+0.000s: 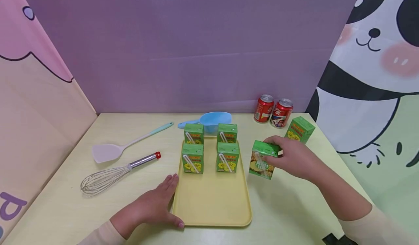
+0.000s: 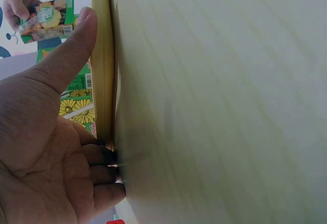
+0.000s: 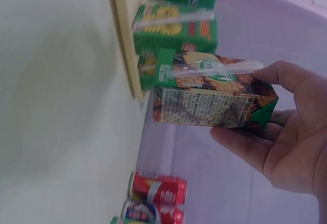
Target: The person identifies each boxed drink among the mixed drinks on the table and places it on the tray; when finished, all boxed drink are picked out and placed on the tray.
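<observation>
My right hand (image 1: 291,157) pinches a green juice box (image 1: 263,161) between thumb and fingers. It hangs slightly tilted above the table, just right of the yellow tray (image 1: 212,201). In the right wrist view, this juice box (image 3: 214,91) shows a brown fruit picture, a clear straw and a printed side panel. Several green juice boxes with yellow flowers stand in two rows of two at the tray's far end, among them a front-left one (image 1: 192,159). My left hand (image 1: 154,203) rests against the tray's left edge, fingers extended, thumb near its front corner.
Behind the right hand stands another green juice box (image 1: 299,129), near two red cans (image 1: 263,108) at the back. A blue scoop (image 1: 215,119) lies behind the tray. Left of the tray lie a whisk (image 1: 111,177) and a pale spatula (image 1: 109,152). A purple backdrop (image 1: 196,48) borders the table.
</observation>
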The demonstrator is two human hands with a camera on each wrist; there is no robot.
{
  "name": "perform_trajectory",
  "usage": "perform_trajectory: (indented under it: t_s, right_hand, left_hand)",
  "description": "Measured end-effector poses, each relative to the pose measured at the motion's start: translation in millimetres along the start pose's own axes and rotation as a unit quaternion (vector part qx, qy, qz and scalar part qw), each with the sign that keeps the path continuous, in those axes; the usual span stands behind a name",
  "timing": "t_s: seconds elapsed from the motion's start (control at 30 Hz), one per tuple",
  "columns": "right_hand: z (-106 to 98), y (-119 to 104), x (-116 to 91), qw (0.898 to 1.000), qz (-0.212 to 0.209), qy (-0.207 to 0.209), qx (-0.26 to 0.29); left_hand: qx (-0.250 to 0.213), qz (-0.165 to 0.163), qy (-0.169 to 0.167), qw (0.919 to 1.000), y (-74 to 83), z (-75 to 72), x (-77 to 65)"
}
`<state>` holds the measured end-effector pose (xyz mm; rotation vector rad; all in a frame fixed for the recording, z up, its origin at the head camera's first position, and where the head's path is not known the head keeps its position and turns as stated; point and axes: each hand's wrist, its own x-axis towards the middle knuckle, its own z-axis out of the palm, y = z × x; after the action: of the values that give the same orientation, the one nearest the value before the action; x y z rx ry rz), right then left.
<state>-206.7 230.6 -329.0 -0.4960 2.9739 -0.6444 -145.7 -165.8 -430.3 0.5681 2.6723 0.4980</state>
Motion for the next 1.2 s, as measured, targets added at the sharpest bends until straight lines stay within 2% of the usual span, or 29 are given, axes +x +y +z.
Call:
perform_trajectory:
  t_s: [0.3, 0.57, 0.67, 0.87, 1.2]
  right_hand:
    - [19.5, -39.8, -15.4, 0.997, -0.039, -0.028, 0.060]
    - [48.0, -71.5, -9.2, 0.992, -0.078, -0.040, 0.088]
    - [60.6, -82.9, -4.1, 0.990, -0.100, -0.043, 0.088]
    - [83.7, -104.0, 8.3, 0.987, -0.149, -0.039, 0.049]
    - [110.4, -124.0, 25.4, 0.983, -0.172, -0.052, 0.044]
  left_hand:
    - [0.001, 0.001, 0.001, 1.0000, -0.3, 0.0, 0.4]
    - [0.006, 0.001, 0.000, 1.0000, -1.4, 1.3, 0.9]
    - [0.005, -0.003, -0.003, 1.0000, -0.5, 1.1, 0.7]
    - [0.003, -0.005, -0.009, 0.9999, 1.2, -0.7, -0.5]
    - [0.009, 0.005, -0.002, 0.9999, -1.9, 0.2, 0.4]
